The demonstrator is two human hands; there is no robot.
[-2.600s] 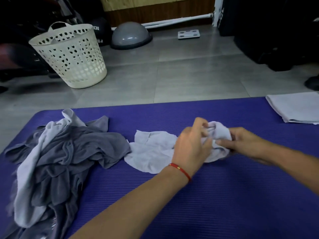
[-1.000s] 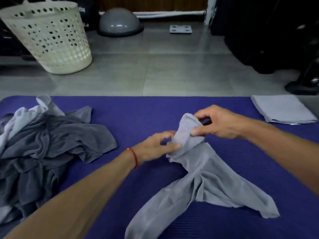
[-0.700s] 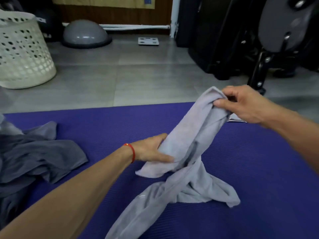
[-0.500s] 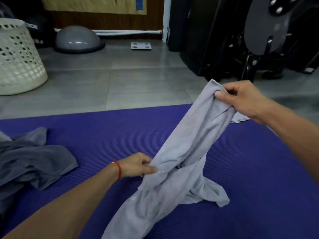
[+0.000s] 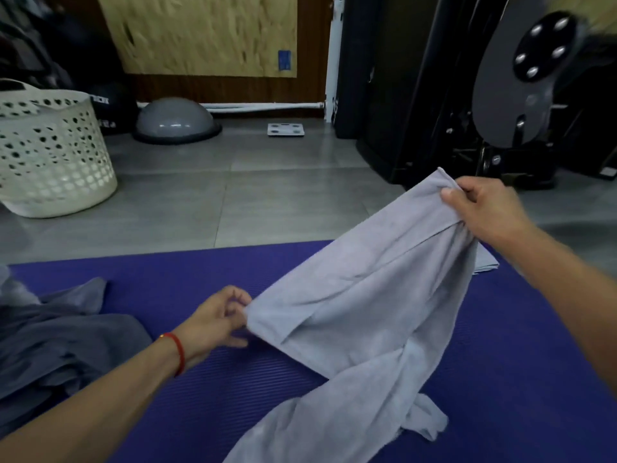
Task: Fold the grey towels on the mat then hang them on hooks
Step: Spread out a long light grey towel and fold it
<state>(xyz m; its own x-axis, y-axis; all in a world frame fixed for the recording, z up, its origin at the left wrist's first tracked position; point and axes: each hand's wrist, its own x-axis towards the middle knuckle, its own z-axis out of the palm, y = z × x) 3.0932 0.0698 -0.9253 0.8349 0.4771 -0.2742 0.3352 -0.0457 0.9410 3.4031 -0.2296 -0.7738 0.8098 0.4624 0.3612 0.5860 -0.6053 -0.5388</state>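
Far left, on the grey tiled floor [image 5: 187, 208]: a white perforated laundry basket [image 5: 53, 155] is seen standing upright. Right of it, against the far wall, a grey half-dome balance trainer [image 5: 175, 120] is noted, then a small white bathroom scale [image 5: 285, 130] flat on the tiles.

Near left, on the purple mat [image 5: 207, 406]: a crumpled pile of dark grey towels [image 5: 66, 349] is recorded, partly cut off by the left edge of the view.

Left hand [image 5: 217, 324], with a red bracelet [image 5: 177, 352] at the wrist: held low, just above the mat. A corner of the light grey towel [image 5: 360, 315] is pinched between thumb and curled fingers.

The light grey towel is stretched on a slant between the two hands, its left corner low and its right corner raised. The lower part is twisted and trails onto the mat toward the near edge.

Right hand [image 5: 484, 208]: raised above the far edge of the mat, fingers curled round the bunched upper corner of the same towel.

Behind the held towel, at the mat's far right, an edge of a folded light towel [image 5: 485, 262] is seen lying flat. Far right: black gym equipment [image 5: 500, 95] stands on the floor.
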